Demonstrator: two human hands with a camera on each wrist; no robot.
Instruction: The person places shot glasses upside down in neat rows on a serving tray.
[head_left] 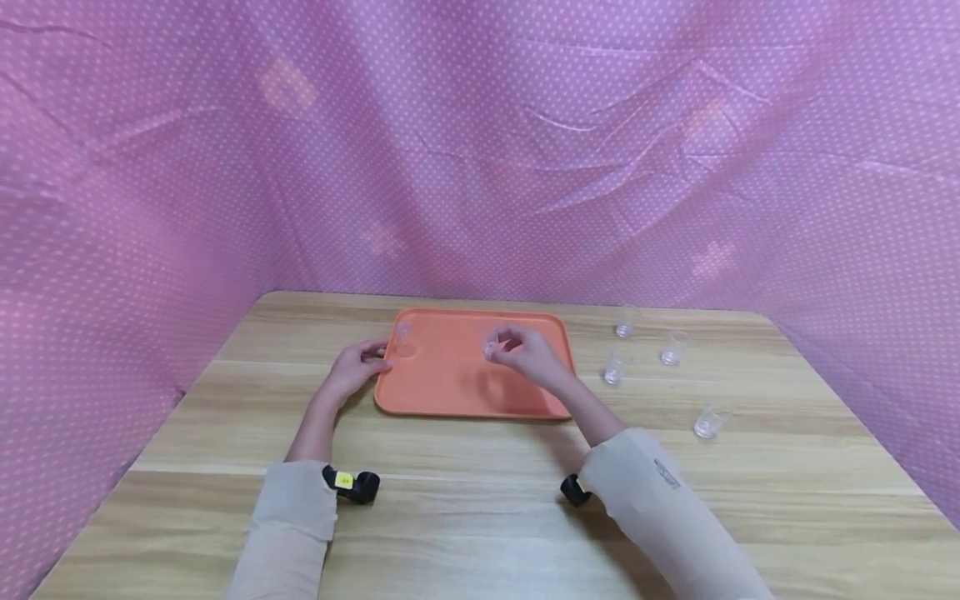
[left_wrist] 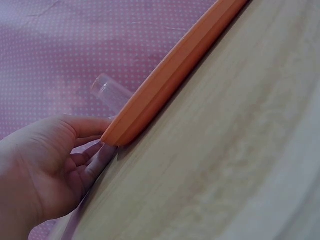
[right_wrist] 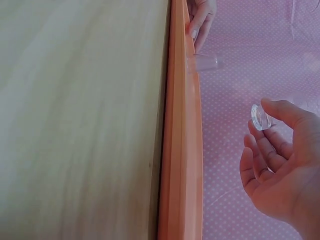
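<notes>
An orange tray (head_left: 442, 379) lies on the wooden table. My left hand (head_left: 352, 369) grips its left edge, with the thumb at the rim in the left wrist view. One clear shot glass (head_left: 406, 340) stands on the tray near the back left corner; the same glass (left_wrist: 111, 92) shows behind the rim in the left wrist view. Above the right half of the tray, my right hand (head_left: 527, 354) pinches another small clear glass (right_wrist: 260, 117) between thumb and fingers. That glass is held off the tray, and the fingers partly cover it.
Right of the tray, several clear shot glasses stand on the table: a back one (head_left: 624, 323), a near-tray one (head_left: 614, 368), another (head_left: 672, 350), and one farther forward (head_left: 708, 423). A pink dotted cloth (head_left: 480, 167) hangs behind the table and along its sides.
</notes>
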